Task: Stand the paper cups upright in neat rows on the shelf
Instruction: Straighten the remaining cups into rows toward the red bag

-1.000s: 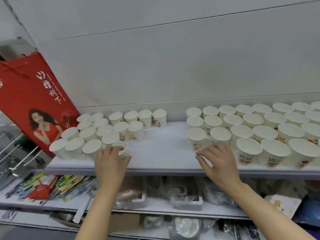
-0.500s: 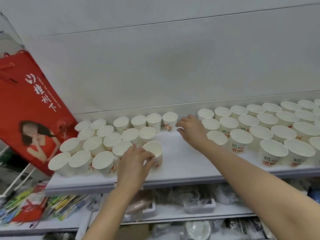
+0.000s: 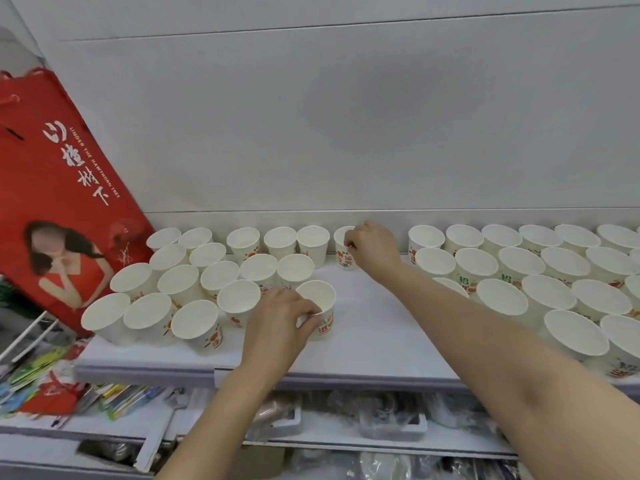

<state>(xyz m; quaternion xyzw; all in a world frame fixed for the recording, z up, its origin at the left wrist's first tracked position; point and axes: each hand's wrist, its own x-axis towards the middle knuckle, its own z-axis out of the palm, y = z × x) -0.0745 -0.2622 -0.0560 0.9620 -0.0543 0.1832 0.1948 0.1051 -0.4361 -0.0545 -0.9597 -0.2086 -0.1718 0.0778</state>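
Shelf (image 3: pixel 374 344) runs left to right; back wall (image 3: pixel 346 133) behind it. Left cup group (image 3: pixel 207 271) stands upright on shelf's left half, in slanted rows from back wall to front edge. Right cup group (image 3: pixel 540 268) on right half, also rows back to front. Bare gap of shelf between the groups. Front cup (image 3: pixel 320 308) at right end of left group, near front; left hand (image 3: pixel 277 323) just before it, fingers on its side. Back cup (image 3: pixel 344 249) by back wall, in the gap; right hand (image 3: pixel 372 249) on its right side. Bag (image 3: pixel 59 188) leans left of left group. Lower shelf (image 3: pixel 311 431) below, holding packets.
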